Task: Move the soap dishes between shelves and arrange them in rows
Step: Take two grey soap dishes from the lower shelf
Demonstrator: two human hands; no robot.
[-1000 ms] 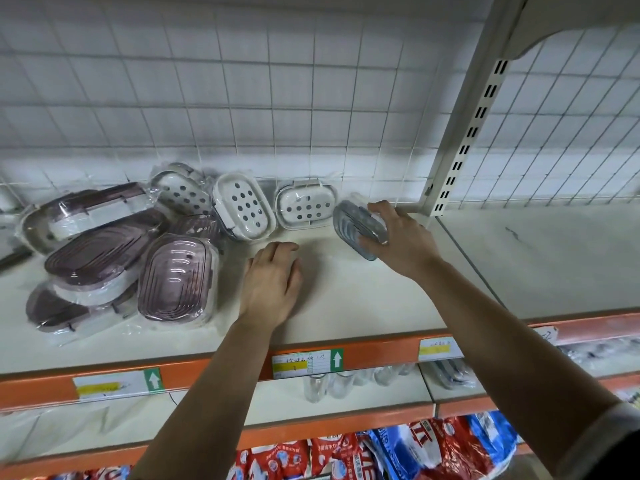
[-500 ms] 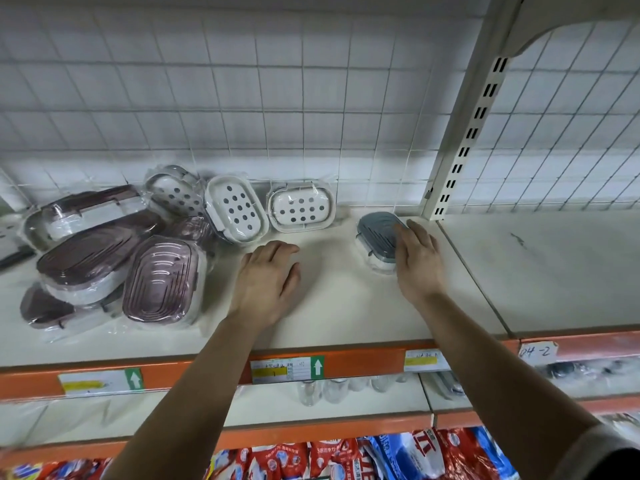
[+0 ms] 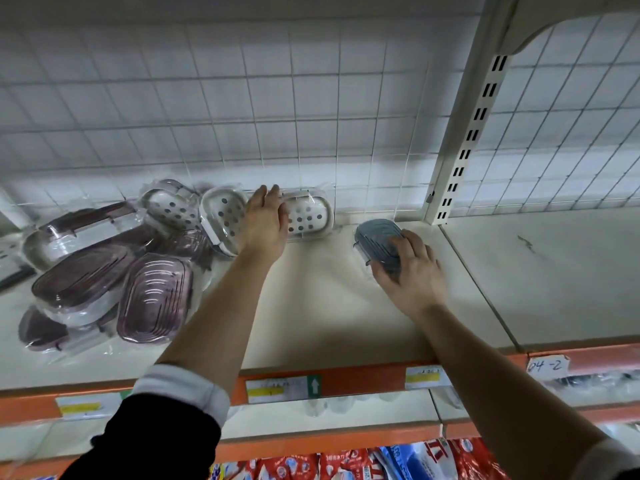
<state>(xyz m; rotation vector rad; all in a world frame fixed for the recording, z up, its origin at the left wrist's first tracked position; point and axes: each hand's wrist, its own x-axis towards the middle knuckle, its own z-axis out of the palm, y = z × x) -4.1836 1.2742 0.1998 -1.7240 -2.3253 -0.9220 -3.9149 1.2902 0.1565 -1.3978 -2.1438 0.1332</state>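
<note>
The grey soap dish point(image 3: 375, 237) lies flat on the shelf point(image 3: 329, 306), ribbed top up, near the back right corner and just in front of the slotted post point(image 3: 464, 147). Its long axis runs front to back, with the far end angled a little to the left. The right grip point(image 3: 412, 275) is clenched on its near end, fingers curled over the top and thumb against the left side.

The left grip point(image 3: 265, 226) is released: its fingers reach forward fairly straight and lie across the gap between the middle white soap dish point(image 3: 221, 216) and the right white soap dish point(image 3: 310, 216). Both are wrapped in clear film and tipped up on edge, with their holed faces toward the camera. A third white soap dish point(image 3: 169, 206) leans further left.

At the left of the shelf, purple soap dishes point(image 3: 154, 296) in film lie in a loose, overlapping heap that points several ways.

The shelf is pale and backed by a white wire grid point(image 3: 242, 116). An orange price rail point(image 3: 363, 379) runs along its front edge and carries a handwritten tag point(image 3: 547, 367) reading 04-2. Red and blue packets point(image 3: 433, 459) hang below. The left arm wears a dark sleeve point(image 3: 156, 438) with a white cuff.
</note>
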